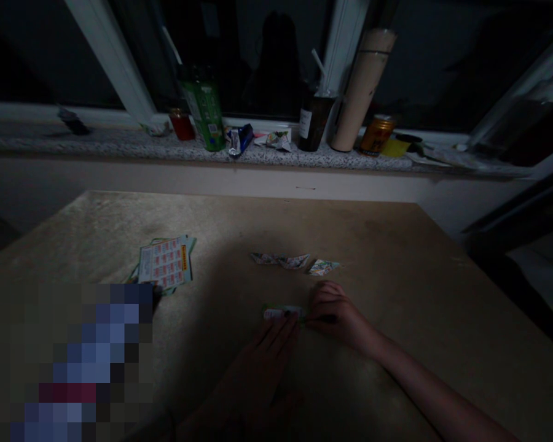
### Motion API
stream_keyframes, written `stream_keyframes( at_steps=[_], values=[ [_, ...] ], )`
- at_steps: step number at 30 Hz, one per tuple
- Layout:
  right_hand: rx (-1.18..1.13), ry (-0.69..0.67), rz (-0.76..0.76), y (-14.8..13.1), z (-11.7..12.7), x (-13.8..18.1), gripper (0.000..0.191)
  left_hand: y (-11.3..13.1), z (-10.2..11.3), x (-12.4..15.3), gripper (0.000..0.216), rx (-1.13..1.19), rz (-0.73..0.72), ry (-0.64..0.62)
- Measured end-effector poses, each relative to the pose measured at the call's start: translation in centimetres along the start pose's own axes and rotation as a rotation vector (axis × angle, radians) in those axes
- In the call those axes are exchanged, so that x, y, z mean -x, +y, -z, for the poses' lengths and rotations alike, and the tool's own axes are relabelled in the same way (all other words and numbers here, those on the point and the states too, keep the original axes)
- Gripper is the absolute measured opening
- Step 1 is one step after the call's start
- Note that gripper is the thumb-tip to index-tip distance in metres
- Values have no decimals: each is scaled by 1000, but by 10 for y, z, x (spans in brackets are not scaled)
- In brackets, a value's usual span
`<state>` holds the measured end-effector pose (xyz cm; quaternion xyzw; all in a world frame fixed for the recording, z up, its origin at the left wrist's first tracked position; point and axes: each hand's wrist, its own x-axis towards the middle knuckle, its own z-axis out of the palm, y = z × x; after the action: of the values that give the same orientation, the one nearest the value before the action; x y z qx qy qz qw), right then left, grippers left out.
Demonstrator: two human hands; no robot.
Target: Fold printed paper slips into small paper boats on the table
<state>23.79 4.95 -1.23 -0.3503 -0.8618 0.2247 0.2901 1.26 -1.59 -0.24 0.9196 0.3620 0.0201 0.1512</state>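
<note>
Near the middle of the table (373, 233), a paper strip (271, 314) lies partly under the left hand (271, 347); its fingers are flat, roughly together. Right hand (336, 312) curled at the strip's right end; too dark to tell if it pinches. Folded pieces (323, 267) just beyond. Probably a creasing step; next move calls for steady left pressure, right fingers aligning the edge.

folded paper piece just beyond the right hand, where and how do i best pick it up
I'd pinch the folded paper piece by its pointed right end, coming from above and the right: it lies low on the table, tapering to that tip, while its left end sits close to the other folded paper.
</note>
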Motion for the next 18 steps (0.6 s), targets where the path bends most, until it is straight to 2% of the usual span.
stream_keyframes(
  at_steps=[7,12,18],
  values=[
    [33,45,-119,3,-4,1,12,-5,-7,1,87,79,-18,36],
    [82,58,-199,0,-5,0,13,-3,-4,-1,82,62,-12,22],
    [93,35,-218,2,-7,-2,10,0,-1,-3,77,81,-6,2]
  ],
)
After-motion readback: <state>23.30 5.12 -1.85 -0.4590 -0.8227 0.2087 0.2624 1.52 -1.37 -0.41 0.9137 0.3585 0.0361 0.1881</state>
